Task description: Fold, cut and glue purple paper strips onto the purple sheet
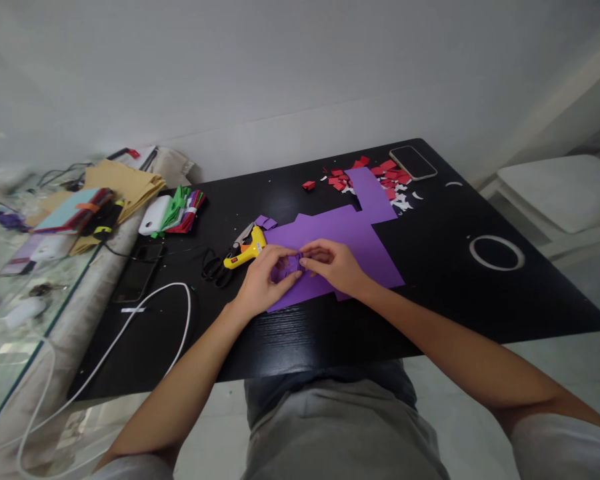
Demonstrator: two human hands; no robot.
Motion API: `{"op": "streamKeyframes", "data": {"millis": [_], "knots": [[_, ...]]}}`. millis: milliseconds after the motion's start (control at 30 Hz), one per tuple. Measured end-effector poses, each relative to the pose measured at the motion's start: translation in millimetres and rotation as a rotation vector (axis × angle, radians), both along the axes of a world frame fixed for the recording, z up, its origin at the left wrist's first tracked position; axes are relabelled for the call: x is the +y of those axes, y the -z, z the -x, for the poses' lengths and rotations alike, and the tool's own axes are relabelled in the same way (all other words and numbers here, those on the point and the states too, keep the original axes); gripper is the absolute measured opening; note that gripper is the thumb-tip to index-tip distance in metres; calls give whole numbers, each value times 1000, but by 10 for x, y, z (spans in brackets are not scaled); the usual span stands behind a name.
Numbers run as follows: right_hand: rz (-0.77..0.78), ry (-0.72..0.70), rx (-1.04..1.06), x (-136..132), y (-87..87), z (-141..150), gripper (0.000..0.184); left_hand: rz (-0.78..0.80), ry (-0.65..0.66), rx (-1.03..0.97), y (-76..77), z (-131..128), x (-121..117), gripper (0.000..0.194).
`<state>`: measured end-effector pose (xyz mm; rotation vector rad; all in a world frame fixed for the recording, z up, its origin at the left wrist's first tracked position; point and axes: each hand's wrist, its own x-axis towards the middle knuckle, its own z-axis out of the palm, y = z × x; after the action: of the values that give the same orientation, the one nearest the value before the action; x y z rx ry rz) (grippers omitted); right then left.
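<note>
Over a purple paper sheet [365, 253], my left hand [266, 279] and my right hand [337, 268] meet with fingertips almost touching. Both are closed in a pinch on a small purple paper piece [293, 263], partly hidden by the fingers. More small purple scraps seem to lie under my left fingers, too small to make out. Just left of my left hand is a yellow glue gun [253, 249], with black-handled scissors [215, 268] beside it. A few purple paper squares [265, 222] lie behind the glue gun.
Red paper pieces [393, 177] and white scraps [404, 202] lie around a purple strip [373, 195] at the back. A phone [413, 163] and a white ring [497, 253] sit at right. At left are a white cable [187, 313], a dark phone [139, 275] and paper bundles [180, 210].
</note>
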<state>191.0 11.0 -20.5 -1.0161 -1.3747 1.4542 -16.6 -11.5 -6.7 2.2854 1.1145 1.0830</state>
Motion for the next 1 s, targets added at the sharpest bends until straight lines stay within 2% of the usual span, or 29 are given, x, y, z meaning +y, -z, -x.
{"op": "streamKeyframes", "data": {"millis": [133, 267, 467, 767, 1000], "knots": [[-61, 17, -33, -21, -14, -1, 23, 18, -10, -3, -11, 0, -3, 31], [-111, 33, -47, -44, -15, 2, 22, 49, -78, -46, 4, -3, 1, 23], [-154, 39, -96, -50, 1, 8, 20, 142, -108, -100, 54, -20, -9, 22], [-406, 66, -295, -107, -7, 8, 13, 195, -171, -134, 38, -75, -33, 20], [-462, 78, -326, -101, 37, 15, 12, 201, -174, -127, 35, -90, -33, 18]]}}
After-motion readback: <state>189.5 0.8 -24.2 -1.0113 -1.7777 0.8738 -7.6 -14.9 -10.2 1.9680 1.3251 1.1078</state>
